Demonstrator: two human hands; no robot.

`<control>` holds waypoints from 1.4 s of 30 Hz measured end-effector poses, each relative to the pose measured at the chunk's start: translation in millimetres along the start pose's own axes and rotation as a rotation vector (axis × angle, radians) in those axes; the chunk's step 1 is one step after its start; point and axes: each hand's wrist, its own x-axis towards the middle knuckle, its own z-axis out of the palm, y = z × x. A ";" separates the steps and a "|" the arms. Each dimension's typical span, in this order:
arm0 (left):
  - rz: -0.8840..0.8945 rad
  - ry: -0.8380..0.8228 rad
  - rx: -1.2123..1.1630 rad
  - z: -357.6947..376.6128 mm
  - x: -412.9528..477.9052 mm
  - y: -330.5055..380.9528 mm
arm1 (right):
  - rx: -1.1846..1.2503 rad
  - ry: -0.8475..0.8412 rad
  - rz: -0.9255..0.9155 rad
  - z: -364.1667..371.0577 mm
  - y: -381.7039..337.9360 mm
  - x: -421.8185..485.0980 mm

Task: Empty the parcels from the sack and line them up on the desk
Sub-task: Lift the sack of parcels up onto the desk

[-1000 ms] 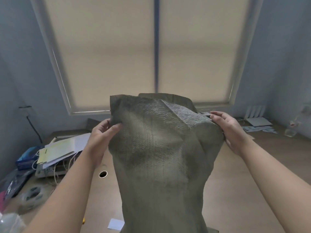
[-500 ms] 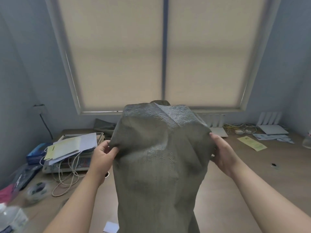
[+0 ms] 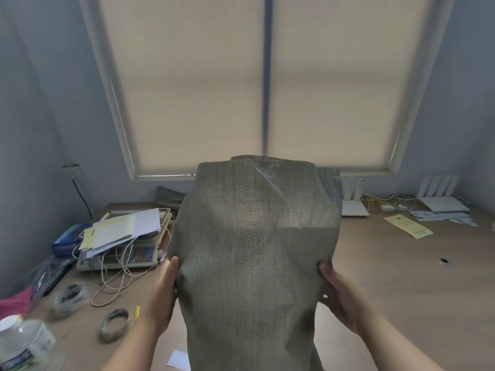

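Left hand point(image 3: 164, 298) and right hand point(image 3: 341, 297) now grip the sack point(image 3: 254, 250) lower down.

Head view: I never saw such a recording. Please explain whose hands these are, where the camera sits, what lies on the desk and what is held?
There is no machine: a person wears a camera on the head, looking forward and down. The left hand and right hand grip a grey sack by its sides. On the desk lie, at left, a scale under papers, a cable, tape rolls and a bottle; at right, a yellow leaflet and white routers. No parcel shows.
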 end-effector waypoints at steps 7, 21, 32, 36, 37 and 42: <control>-0.159 0.055 0.125 -0.8 -24.4 -54.4 | 0.020 0.014 0.065 -3.4 42.0 -12.7; -0.162 0.055 0.277 31.6 -3.1 -48.7 | -0.158 0.151 0.086 33.1 37.6 -11.2; -0.310 0.157 0.360 28.0 17.6 -90.1 | -0.185 0.376 0.180 42.5 49.8 19.5; -0.323 0.139 0.324 21.6 15.8 -106.6 | -0.219 0.359 0.203 42.6 65.7 34.1; -0.325 0.128 0.328 19.8 13.6 -108.5 | -0.236 0.344 0.210 42.2 70.5 35.0; -0.378 0.104 0.333 -1.5 0.3 -124.0 | -0.508 0.279 0.230 29.6 89.6 20.8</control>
